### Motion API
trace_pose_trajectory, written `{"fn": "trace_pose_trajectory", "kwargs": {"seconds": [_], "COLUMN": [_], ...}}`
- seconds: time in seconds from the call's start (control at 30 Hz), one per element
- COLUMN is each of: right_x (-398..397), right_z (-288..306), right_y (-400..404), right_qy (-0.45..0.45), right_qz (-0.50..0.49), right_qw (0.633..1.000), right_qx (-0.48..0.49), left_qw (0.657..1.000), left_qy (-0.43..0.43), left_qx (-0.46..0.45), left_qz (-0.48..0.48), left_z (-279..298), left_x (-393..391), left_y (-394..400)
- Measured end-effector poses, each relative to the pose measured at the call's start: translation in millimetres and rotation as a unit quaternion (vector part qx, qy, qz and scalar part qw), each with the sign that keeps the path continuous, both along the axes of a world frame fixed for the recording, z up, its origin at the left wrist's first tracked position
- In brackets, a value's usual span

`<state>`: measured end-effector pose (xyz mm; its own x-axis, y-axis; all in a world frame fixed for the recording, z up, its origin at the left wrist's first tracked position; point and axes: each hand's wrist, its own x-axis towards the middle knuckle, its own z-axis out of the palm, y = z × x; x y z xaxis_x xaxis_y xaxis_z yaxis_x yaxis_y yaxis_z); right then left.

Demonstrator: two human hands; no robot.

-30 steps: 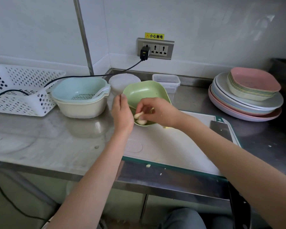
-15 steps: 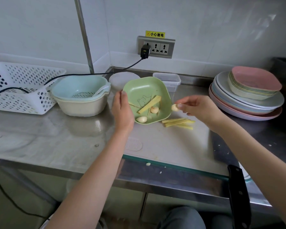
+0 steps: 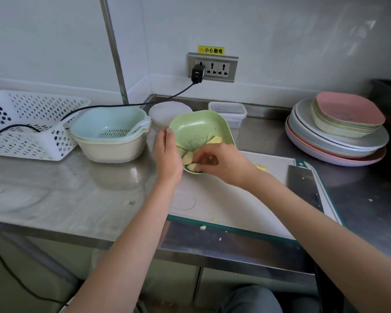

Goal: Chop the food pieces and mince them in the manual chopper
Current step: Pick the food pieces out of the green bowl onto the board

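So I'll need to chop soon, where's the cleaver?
The cleaver lies flat on the right end of the cutting board, right of the right hand.

The steel tabletop [image 3: 54,199] carries a white perforated basket [image 3: 27,125] at 9 o'clock, a blue colander in a cream bowl [image 3: 111,136] beside it, a white cutting board [image 3: 224,199] at centre, a clear lidded container [image 3: 228,112] at 12, and stacked plates [image 3: 336,136] at 2 o'clock.
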<state>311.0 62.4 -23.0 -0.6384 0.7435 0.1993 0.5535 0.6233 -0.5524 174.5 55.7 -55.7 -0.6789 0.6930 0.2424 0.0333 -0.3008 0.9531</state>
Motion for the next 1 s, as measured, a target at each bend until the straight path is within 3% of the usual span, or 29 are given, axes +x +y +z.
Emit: {"fn": "trace_pose_trajectory", "kwargs": {"seconds": [0.17,0.23,0.37,0.47,0.57,0.67,0.87,1.0], "right_x": [-8,-3,41,79,92,89,86,67], "right_z": [1,6,22,19,1,-5,2,6], "right_y": [2,0,13,21,17,15,19,7], "right_qy": [-0.049,-0.024,0.107,0.07,-0.021,-0.038,0.038,0.109], "right_qz": [-0.005,-0.019,-0.16,-0.226,-0.199,-0.172,-0.212,-0.186], "right_qw": [0.999,0.999,0.981,0.97,0.98,0.984,0.974,0.976], "right_qx": [0.015,0.024,0.035,0.058,0.022,-0.006,0.067,-0.037], "left_qw": [1.0,1.0,1.0,1.0,1.0,1.0,0.999,0.997], "left_qy": [0.021,0.0,-0.009,-0.016,-0.021,-0.021,-0.047,-0.072], "left_qx": [-0.012,-0.006,-0.002,0.005,0.007,0.008,0.017,0.015], "left_qz": [0.003,0.0,-0.001,-0.013,-0.012,-0.012,-0.016,-0.019], "left_z": [-5,-2,-1,-3,-2,1,4,8], "left_x": [-2,-2,-1,-2,-2,1,3,5], "left_y": [3,2,1,3,2,0,-2,-9]}}
